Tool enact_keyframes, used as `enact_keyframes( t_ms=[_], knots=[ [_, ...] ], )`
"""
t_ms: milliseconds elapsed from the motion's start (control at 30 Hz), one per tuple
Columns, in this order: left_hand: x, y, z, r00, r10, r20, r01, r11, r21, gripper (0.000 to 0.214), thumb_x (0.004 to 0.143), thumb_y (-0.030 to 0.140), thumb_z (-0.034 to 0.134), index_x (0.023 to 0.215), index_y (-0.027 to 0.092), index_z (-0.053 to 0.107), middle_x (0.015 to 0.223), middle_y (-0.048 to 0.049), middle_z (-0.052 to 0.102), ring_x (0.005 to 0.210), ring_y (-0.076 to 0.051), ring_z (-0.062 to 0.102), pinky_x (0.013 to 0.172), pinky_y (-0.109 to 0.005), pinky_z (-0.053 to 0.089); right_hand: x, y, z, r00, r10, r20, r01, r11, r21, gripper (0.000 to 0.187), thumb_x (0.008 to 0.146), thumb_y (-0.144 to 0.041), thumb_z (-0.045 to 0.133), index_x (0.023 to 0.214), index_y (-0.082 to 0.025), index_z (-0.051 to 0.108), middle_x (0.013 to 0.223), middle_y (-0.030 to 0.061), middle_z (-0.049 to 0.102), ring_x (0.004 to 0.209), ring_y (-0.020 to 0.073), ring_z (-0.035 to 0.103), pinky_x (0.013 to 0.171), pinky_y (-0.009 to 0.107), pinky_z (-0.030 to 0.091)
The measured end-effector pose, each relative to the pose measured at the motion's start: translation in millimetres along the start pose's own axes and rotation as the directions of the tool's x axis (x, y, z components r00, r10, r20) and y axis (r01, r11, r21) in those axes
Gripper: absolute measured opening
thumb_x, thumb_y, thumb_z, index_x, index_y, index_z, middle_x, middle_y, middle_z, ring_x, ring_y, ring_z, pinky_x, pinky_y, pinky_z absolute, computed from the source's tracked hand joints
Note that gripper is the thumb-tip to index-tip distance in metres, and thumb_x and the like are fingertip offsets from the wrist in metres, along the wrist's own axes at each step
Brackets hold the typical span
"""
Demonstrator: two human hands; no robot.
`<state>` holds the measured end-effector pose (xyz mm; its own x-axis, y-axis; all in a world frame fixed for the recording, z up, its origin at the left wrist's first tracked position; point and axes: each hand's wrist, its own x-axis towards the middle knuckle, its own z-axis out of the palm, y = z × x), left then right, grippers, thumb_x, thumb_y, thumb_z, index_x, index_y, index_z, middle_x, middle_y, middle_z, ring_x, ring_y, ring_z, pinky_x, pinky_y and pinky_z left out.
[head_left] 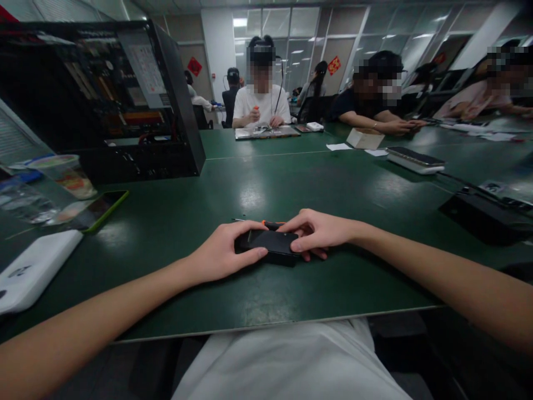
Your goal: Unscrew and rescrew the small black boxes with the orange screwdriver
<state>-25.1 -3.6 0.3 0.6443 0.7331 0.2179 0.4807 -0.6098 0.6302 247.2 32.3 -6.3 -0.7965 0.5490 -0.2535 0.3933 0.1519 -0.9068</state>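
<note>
A small flat black device point(270, 243) lies on the green table point(291, 189) in front of me. My left hand point(227, 250) grips its left end, thumb along the near edge and fingers curled over the far edge. My right hand point(318, 232) pinches its right end with fingers closed on it. Just behind the device rests a screwdriver with an orange and black handle point(272, 224), partly hidden by my fingers.
An open black computer case point(104, 94) stands at the back left. A phone in a green case point(89, 214), a food cup point(66, 175) and a white box point(33, 269) lie at the left. A black device point(483, 214) sits at the right. Other people work across the table.
</note>
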Motion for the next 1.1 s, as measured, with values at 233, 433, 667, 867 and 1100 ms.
enact_keyframes(
  t_ms=[233, 433, 667, 867, 1100],
  knots=[
    [-3, 0, 0.2, 0.999, 0.028, 0.020, -0.028, 1.000, 0.015, 0.040, 0.091, 0.040, 0.067, 0.126, 0.020, 0.065, 0.122, -0.0045, 0.072, 0.108, -0.023, 0.068, 0.092, -0.031, 0.050, 0, 3, 7, 0.997, -0.073, -0.033, 0.074, 0.997, 0.022, 0.075, 0.090, -0.061, 0.061, 0.139, -0.005, 0.058, 0.061, 0.0005, 0.064, 0.039, 0.0064, 0.049, 0.034, 0.016, 0.038],
    [-2, 2, 0.7, 0.991, 0.116, 0.066, -0.116, 0.993, 0.002, 0.038, 0.090, 0.038, 0.070, 0.123, 0.020, 0.066, 0.116, -0.0038, 0.073, 0.101, -0.020, 0.068, 0.088, -0.028, 0.049, -3, -5, 7, 0.997, -0.037, 0.070, 0.039, 0.999, -0.024, 0.081, 0.081, -0.049, 0.075, 0.147, -0.008, 0.051, 0.065, -0.0015, 0.065, 0.048, 0.0073, 0.055, 0.041, 0.015, 0.044],
    [4, 3, 3.1, 0.990, 0.116, 0.081, -0.114, 0.993, -0.031, 0.040, 0.086, 0.039, 0.074, 0.120, 0.020, 0.067, 0.113, -0.0026, 0.071, 0.100, -0.020, 0.066, 0.088, -0.029, 0.047, -4, -13, 9, 0.994, 0.071, 0.077, -0.075, 0.996, 0.052, 0.085, 0.079, -0.049, 0.078, 0.146, -0.011, 0.045, 0.064, -0.0056, 0.060, 0.044, 0.0082, 0.055, 0.038, 0.016, 0.042],
    [2, 3, 3.7, 0.996, 0.068, 0.061, -0.066, 0.997, -0.031, 0.044, 0.084, 0.044, 0.076, 0.119, 0.020, 0.064, 0.115, -0.0039, 0.070, 0.102, -0.022, 0.067, 0.087, -0.031, 0.050, -4, -18, 9, 0.993, 0.055, 0.109, -0.063, 0.996, 0.071, 0.081, 0.082, -0.050, 0.075, 0.145, -0.014, 0.041, 0.068, -0.0057, 0.060, 0.048, 0.0099, 0.062, 0.038, 0.014, 0.038],
    [9, -7, 5.8, 0.975, -0.070, -0.211, 0.073, 0.997, 0.006, 0.060, 0.081, 0.044, 0.077, 0.131, 0.018, 0.056, 0.129, -0.0118, 0.065, 0.118, -0.029, 0.063, 0.103, -0.042, 0.049, -8, -22, 1, 0.989, 0.142, 0.026, -0.140, 0.987, -0.073, 0.071, 0.091, -0.065, 0.056, 0.137, -0.012, 0.045, 0.061, -0.0013, 0.064, 0.051, 0.0149, 0.066, 0.039, 0.018, 0.043]
  ],
)
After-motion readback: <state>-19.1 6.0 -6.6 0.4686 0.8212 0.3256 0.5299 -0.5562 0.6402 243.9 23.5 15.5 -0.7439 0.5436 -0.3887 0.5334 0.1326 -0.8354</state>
